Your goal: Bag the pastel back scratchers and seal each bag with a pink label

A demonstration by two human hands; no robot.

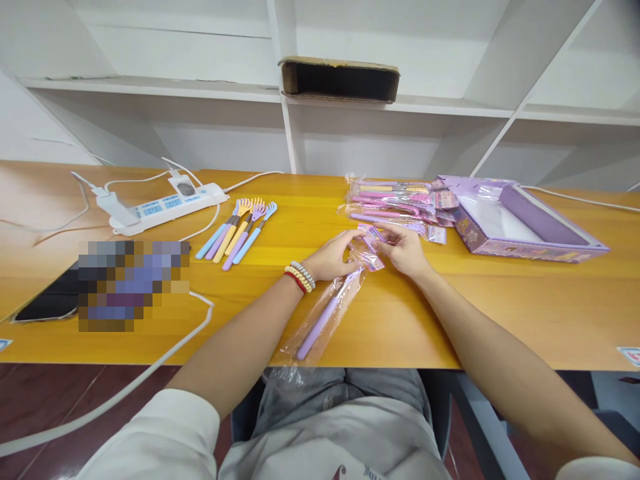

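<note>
A purple back scratcher (318, 328) lies slanted inside a clear plastic bag (295, 337) in front of me, its handle end near the table's front edge. My left hand (331, 257) is closed on the upper part of the bag, beside the scratcher's head, which is partly hidden. At the bag's top is a pink and purple printed card (370, 245), and the fingers of my right hand (401, 249) are closed on its right side. To the left lie several unwrapped back scratchers (235, 237) with blue, purple and yellow handles.
Several bagged back scratchers (385, 200) are piled behind my hands, against an open purple box (540, 250). A white power strip (170, 208) with cables stands at the back left. A dark phone (47, 293) lies far left, near a blurred-out patch. Above, a cardboard box (340, 80) sits on the shelf.
</note>
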